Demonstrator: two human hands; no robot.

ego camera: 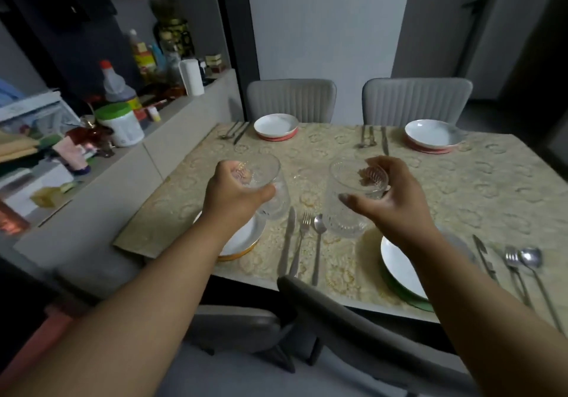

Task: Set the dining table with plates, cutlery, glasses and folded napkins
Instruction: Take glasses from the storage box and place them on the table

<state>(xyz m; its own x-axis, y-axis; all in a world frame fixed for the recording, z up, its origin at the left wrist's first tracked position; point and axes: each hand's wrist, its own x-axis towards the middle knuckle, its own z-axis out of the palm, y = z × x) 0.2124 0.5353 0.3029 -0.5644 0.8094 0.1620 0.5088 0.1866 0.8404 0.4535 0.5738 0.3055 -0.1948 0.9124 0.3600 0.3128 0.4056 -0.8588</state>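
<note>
Two clear ribbed tumblers are up off the bench, one in each hand, above the near edge of the patterned cloth. The left hand grips the left glass near its rim, fingers curled round the far side and the thumb pressed on the near wall; its base hangs above the near-left plate. The right hand holds the right glass high too, its fingers bent over the rim and showing through the glass, the thumb flat on the near wall.

These look rigid, smooth and breakable, with some weight in the thick bases; the ribbing should help the grip. A hold lower on the body would likely be steadier than at the lip. The right glass hangs just beside the spoon and fork, so it could clip them coming down. No napkins are visible.
</note>
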